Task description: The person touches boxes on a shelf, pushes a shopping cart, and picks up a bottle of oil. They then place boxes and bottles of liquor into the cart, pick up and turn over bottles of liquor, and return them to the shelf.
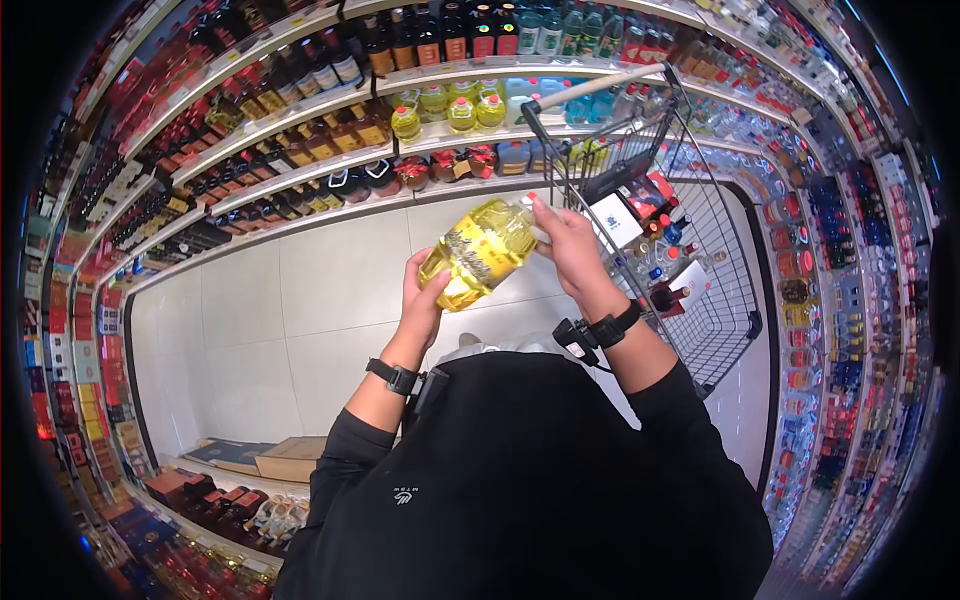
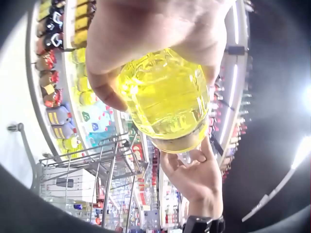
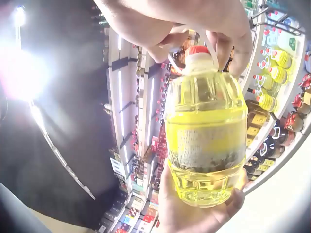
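A large clear plastic jug of yellow liquid [image 1: 482, 252] is held tilted in front of the body, well above the floor. It has a yellow and grey label, a red cap [image 3: 198, 50] and a white carry handle [image 3: 174, 64] at the neck. My left hand [image 1: 424, 284] grips its base, thumb on one side and fingers on the other. At the neck end my right hand [image 1: 568, 245] holds the carry handle, its fingers curled by the cap. The right wrist view shows the left palm under the jug's bottom.
A wire shopping cart [image 1: 715, 300] stands to the right, with a white box [image 1: 615, 221] and several bottles inside. Shelves of bottles curve around the aisle, with similar yellow jugs [image 1: 462, 113] ahead. A cardboard box [image 1: 305, 458] lies at the lower left by the tiled floor [image 1: 240, 310].
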`<control>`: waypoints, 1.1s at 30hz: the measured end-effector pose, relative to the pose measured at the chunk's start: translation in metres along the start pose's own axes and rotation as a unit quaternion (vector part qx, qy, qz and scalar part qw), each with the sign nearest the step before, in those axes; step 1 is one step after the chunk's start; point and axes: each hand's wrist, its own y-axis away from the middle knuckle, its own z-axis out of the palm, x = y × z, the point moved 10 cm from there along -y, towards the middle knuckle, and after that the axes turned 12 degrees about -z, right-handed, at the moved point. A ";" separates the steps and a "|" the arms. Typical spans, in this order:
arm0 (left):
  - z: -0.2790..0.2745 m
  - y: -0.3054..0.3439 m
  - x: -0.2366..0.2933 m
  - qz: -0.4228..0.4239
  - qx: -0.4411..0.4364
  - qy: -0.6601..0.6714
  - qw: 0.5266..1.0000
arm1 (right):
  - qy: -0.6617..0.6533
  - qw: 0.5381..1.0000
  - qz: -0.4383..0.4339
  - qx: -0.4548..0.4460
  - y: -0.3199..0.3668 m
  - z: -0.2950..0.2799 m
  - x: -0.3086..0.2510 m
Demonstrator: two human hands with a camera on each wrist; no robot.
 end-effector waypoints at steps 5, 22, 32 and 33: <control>-0.072 0.014 -0.026 -0.132 0.035 0.217 0.967 | 0.233 0.939 -0.023 -0.252 0.008 0.075 0.046; -0.189 0.021 -0.065 -0.114 0.104 0.263 0.953 | 0.289 0.789 0.186 -0.509 0.008 0.209 0.132; -0.310 0.040 -0.093 -0.162 0.358 0.134 0.910 | 0.435 0.662 0.170 -0.587 -0.116 0.247 0.267; -0.317 0.048 -0.102 -0.168 0.381 0.152 0.897 | 0.447 0.666 0.204 -0.562 -0.139 0.237 0.280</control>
